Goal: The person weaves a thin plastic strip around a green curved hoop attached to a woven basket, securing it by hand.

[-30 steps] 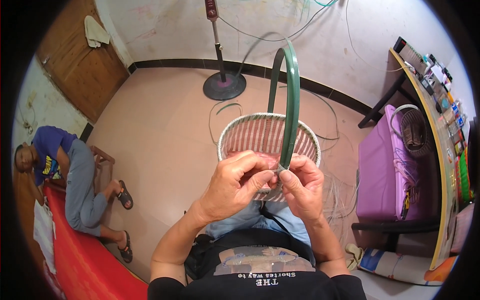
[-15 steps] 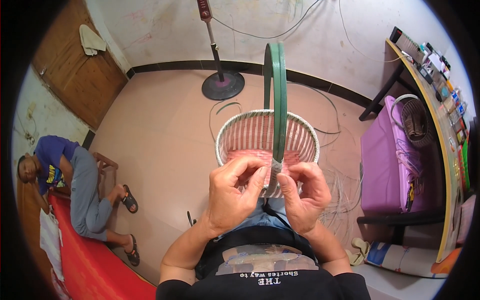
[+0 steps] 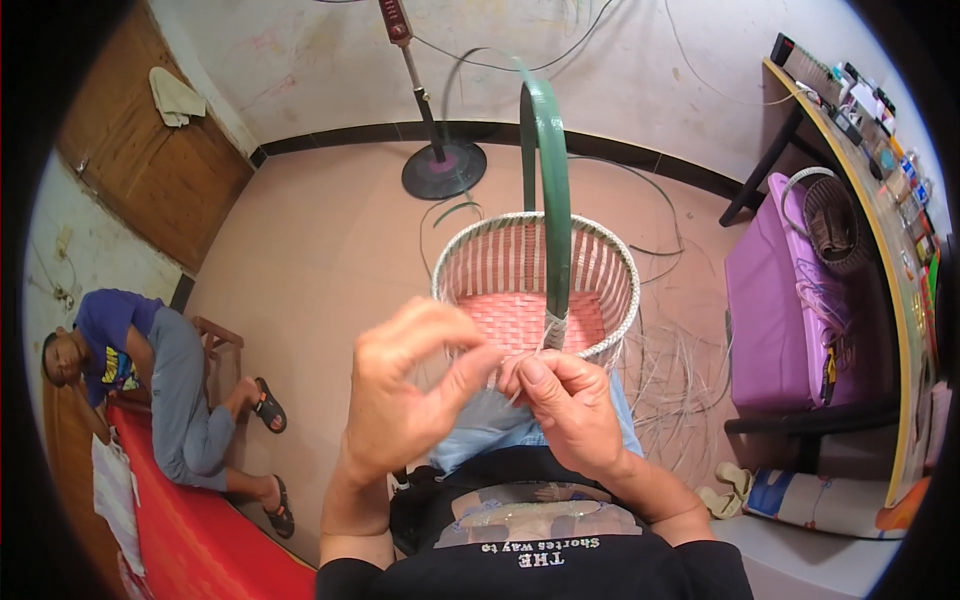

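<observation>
A red-and-white woven basket with a pale braided rim stands in front of my lap. Its tall green strap handle arches over it. Thin whitish strip is wound round the near foot of the handle, and a length of strip runs from there to my right hand. Thumb and forefinger of that hand are pinched on the strip. My left hand, smeared by motion, hangs left of it with thumb and fingers apart, seemingly holding nothing.
Loose clear strips lie on the floor right of the basket. A fan stand is behind it. A purple bin and a cluttered desk are at right. A person sits at left by a red surface.
My left hand has moved away from the handle foot, leftward, and its fingers have parted. My right hand has come down and left, drawing the strip toward me.
</observation>
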A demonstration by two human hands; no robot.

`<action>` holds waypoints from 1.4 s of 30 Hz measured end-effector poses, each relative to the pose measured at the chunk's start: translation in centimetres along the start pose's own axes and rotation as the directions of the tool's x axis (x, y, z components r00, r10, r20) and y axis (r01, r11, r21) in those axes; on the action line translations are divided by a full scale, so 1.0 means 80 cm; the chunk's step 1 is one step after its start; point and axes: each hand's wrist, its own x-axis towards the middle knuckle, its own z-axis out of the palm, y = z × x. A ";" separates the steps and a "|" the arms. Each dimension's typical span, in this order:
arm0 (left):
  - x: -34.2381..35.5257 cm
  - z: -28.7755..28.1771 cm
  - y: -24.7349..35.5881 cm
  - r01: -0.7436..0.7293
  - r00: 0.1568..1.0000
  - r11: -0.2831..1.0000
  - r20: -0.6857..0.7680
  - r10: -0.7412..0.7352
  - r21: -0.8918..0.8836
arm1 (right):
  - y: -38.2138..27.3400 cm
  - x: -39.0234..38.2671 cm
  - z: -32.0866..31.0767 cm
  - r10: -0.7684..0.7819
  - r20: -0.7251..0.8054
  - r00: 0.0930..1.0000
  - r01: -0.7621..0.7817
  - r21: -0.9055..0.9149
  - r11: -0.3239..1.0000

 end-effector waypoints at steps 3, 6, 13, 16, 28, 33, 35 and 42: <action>0.016 0.027 -0.014 0.237 0.970 0.940 0.013 -0.241 -0.246 | 0.008 -0.001 0.004 0.022 0.061 0.998 -0.028 0.103 0.994; 0.021 0.051 -0.024 0.144 0.989 0.973 -0.019 -0.150 -0.178 | 0.011 -0.004 0.005 0.063 0.037 0.997 -0.065 0.061 0.996; 0.029 0.045 -0.024 0.100 0.994 0.989 0.034 -0.104 0.107 | 0.020 0.004 0.001 -0.223 0.087 0.971 0.239 -0.310 0.920; 0.031 0.047 -0.025 0.119 0.991 0.992 0.047 -0.121 0.040 | 0.021 0.005 0.001 -0.218 0.089 0.972 0.236 -0.348 0.907; 0.018 0.051 -0.027 0.187 0.982 0.970 0.038 -0.183 -0.156 | 0.026 0.012 0.003 -0.343 0.068 0.937 0.326 -0.526 0.786; 0.007 0.055 -0.023 0.208 0.978 0.964 0.033 -0.205 -0.165 | 0.032 0.012 0.003 -0.449 0.096 0.888 0.413 -0.595 0.689; 0.005 0.055 -0.024 0.261 0.965 0.941 0.069 -0.252 -0.214 | 0.036 0.013 0.003 -0.464 0.086 0.882 0.415 -0.607 0.677; 0.008 0.053 -0.035 0.292 0.956 0.892 0.124 -0.265 -0.346 | 0.031 0.015 0.000 -0.461 0.120 0.879 0.417 -0.661 0.624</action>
